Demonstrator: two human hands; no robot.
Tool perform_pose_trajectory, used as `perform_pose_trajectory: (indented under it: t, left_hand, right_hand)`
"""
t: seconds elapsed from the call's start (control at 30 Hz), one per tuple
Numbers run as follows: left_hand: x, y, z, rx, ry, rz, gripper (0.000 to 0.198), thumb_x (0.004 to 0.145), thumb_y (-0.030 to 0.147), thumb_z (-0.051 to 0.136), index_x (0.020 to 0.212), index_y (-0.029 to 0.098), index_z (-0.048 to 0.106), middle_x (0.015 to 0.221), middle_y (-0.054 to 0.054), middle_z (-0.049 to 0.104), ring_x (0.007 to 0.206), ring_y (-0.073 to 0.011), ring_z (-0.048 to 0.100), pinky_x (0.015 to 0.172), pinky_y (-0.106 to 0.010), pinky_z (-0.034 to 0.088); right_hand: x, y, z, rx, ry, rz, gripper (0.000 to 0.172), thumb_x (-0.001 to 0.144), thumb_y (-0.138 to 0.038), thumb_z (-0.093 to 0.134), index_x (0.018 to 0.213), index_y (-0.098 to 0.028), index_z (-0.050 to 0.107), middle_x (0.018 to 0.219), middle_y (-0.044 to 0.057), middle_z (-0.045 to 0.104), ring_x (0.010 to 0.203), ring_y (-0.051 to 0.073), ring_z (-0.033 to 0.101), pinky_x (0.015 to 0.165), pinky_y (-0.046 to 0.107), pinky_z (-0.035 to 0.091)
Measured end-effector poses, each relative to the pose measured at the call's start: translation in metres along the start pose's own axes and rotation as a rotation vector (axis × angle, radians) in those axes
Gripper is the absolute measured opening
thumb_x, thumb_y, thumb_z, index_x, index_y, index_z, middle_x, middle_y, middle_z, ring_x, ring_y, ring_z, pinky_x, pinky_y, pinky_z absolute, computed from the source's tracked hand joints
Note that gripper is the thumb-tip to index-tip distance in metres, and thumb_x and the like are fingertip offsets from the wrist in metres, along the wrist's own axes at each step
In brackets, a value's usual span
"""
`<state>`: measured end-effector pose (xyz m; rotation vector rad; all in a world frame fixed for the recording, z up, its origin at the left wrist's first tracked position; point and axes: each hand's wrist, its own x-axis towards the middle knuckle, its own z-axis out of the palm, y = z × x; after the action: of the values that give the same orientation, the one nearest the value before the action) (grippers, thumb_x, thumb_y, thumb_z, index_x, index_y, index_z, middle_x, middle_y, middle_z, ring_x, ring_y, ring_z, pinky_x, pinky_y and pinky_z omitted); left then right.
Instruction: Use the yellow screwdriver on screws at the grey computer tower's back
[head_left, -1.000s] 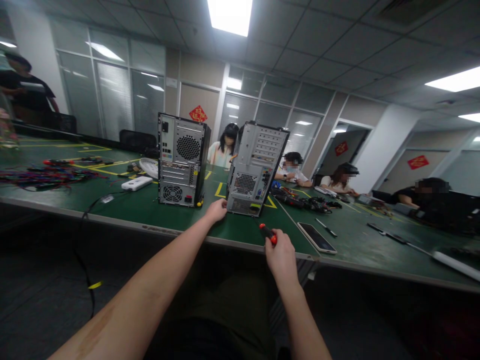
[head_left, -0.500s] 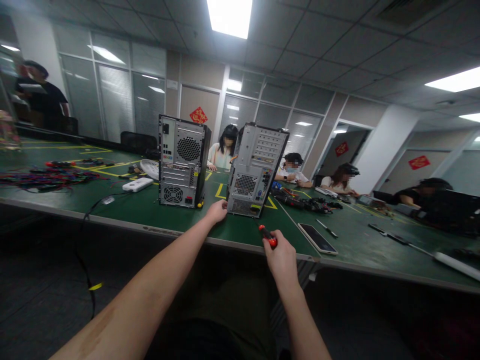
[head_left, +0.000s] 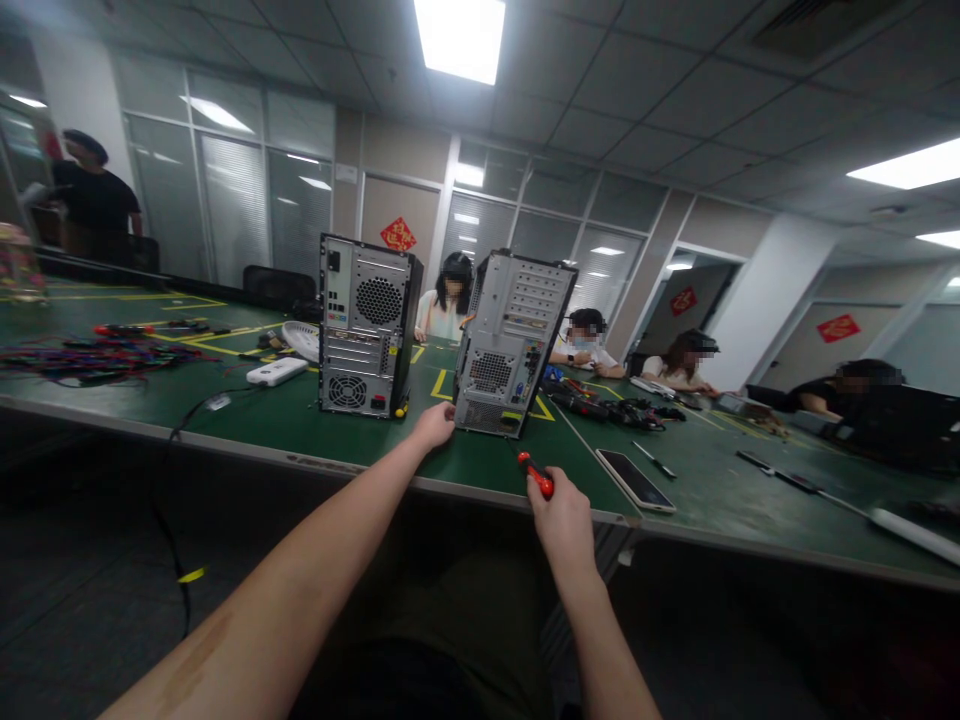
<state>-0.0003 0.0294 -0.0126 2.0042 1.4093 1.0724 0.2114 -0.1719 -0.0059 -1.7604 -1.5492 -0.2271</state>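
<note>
My right hand is gripping a red-and-black screwdriver just right of the lower centre, exactly as half a second ago, its thin shaft too faint for me to follow. My left hand is likewise keeping its place, resting at the lower left corner of the right-hand computer case, which is standing mid-frame; I cannot tell whether those fingers are gripping. What is changing is at the upper left: a standing person is appearing farther right than before. The green table is running across the frame, bearing a second case left of centre, a phone at lower right and tangled wires at left. Behind, other people are sitting before glass partitions, while a ceiling light is glowing at top centre.
</note>
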Motion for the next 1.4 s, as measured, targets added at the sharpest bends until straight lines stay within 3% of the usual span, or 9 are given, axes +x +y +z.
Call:
perform_pose_trajectory:
  t: [0.37, 0.43, 0.53, 0.63, 0.77, 0.87, 1.07, 1.23, 1.4]
  left_hand:
    - [0.0, -0.001, 0.002, -0.061, 0.019, -0.02, 0.038, 0.083, 0.008, 0.062, 0.119, 0.02, 0.065, 0.115, -0.007, 0.073, 0.098, -0.0204, 0.071, 0.088, -0.028, 0.052]
    - [0.001, -0.001, 0.0, -0.13, 0.137, -0.059, 0.056, 0.083, 0.009, 0.063, 0.137, 0.02, 0.051, 0.116, -0.008, 0.072, 0.098, -0.0202, 0.071, 0.088, -0.028, 0.051]
    - [0.002, -0.002, -0.007, -0.218, 0.451, -0.177, 0.07, 0.086, 0.013, 0.061, 0.15, 0.016, 0.03, 0.115, -0.011, 0.07, 0.102, -0.0211, 0.07, 0.09, -0.031, 0.051]
    - [0.002, -0.003, -0.012, -0.2, 0.594, -0.214, 0.059, 0.089, 0.016, 0.058, 0.144, 0.015, 0.037, 0.109, -0.01, 0.07, 0.107, -0.0224, 0.068, 0.094, -0.033, 0.049]
    - [-0.001, 0.0, -0.004, -0.041, 0.298, -0.005, 0.027, 0.089, 0.023, 0.061, 0.116, 0.018, 0.06, 0.103, -0.008, 0.071, 0.101, -0.0217, 0.068, 0.092, -0.031, 0.05]
    - [-0.005, 0.002, 0.002, 0.055, 0.099, 0.068, 0.029, 0.087, 0.025, 0.066, 0.115, 0.02, 0.061, 0.098, -0.006, 0.072, 0.091, -0.0205, 0.069, 0.085, -0.029, 0.05]
    - [-0.003, 0.0, 0.003, 0.105, 0.078, 0.062, 0.027, 0.087, 0.023, 0.064, 0.114, 0.019, 0.065, 0.108, -0.009, 0.072, 0.097, -0.0214, 0.069, 0.089, -0.03, 0.051]
    - [0.001, -0.003, 0.004, 0.134, 0.059, 0.102, 0.034, 0.087, 0.022, 0.065, 0.12, 0.018, 0.065, 0.124, -0.012, 0.07, 0.114, -0.0242, 0.065, 0.099, -0.032, 0.048]
    - [-0.001, -0.001, 0.002, 0.141, 0.013, 0.085, 0.033, 0.088, 0.021, 0.062, 0.121, 0.019, 0.065, 0.122, -0.011, 0.071, 0.112, -0.0249, 0.067, 0.096, -0.032, 0.05]
  right_hand:
    - [0.0, -0.005, 0.002, -0.015, -0.015, 0.025, 0.026, 0.095, -0.035, 0.056, 0.104, -0.014, 0.069, 0.089, 0.014, 0.074, 0.082, 0.027, 0.071, 0.074, 0.03, 0.046]
    - [0.0, -0.004, 0.002, -0.025, -0.018, 0.023, 0.027, 0.095, -0.035, 0.056, 0.105, -0.014, 0.069, 0.089, 0.014, 0.074, 0.082, 0.027, 0.071, 0.074, 0.031, 0.046]
    - [0.0, -0.003, 0.002, -0.028, -0.007, 0.025, 0.027, 0.094, -0.035, 0.057, 0.106, -0.014, 0.069, 0.089, 0.014, 0.074, 0.082, 0.027, 0.071, 0.075, 0.03, 0.047]
    - [0.0, -0.003, 0.002, -0.017, -0.012, 0.018, 0.026, 0.095, -0.035, 0.055, 0.105, -0.015, 0.068, 0.089, 0.013, 0.074, 0.081, 0.026, 0.07, 0.073, 0.031, 0.046]
    - [-0.001, -0.004, 0.0, -0.002, -0.011, 0.004, 0.023, 0.095, -0.035, 0.055, 0.105, -0.017, 0.065, 0.085, 0.01, 0.071, 0.077, 0.025, 0.068, 0.071, 0.031, 0.044]
    - [-0.003, -0.004, -0.002, -0.006, 0.001, -0.013, 0.018, 0.095, -0.031, 0.055, 0.106, -0.02, 0.063, 0.082, 0.005, 0.068, 0.076, 0.024, 0.065, 0.072, 0.031, 0.044]
    - [-0.004, -0.007, -0.003, -0.085, 0.024, -0.044, 0.022, 0.085, -0.013, 0.06, 0.107, -0.017, 0.064, 0.103, 0.01, 0.062, 0.087, 0.023, 0.063, 0.079, 0.031, 0.046]
    - [-0.005, -0.007, -0.001, -0.116, -0.037, -0.068, 0.017, 0.089, -0.017, 0.061, 0.106, -0.016, 0.063, 0.098, 0.008, 0.063, 0.085, 0.022, 0.063, 0.077, 0.03, 0.046]
    - [-0.003, -0.002, 0.002, -0.112, -0.073, -0.05, 0.015, 0.093, -0.022, 0.06, 0.107, -0.015, 0.063, 0.095, 0.01, 0.068, 0.084, 0.023, 0.065, 0.076, 0.029, 0.044]
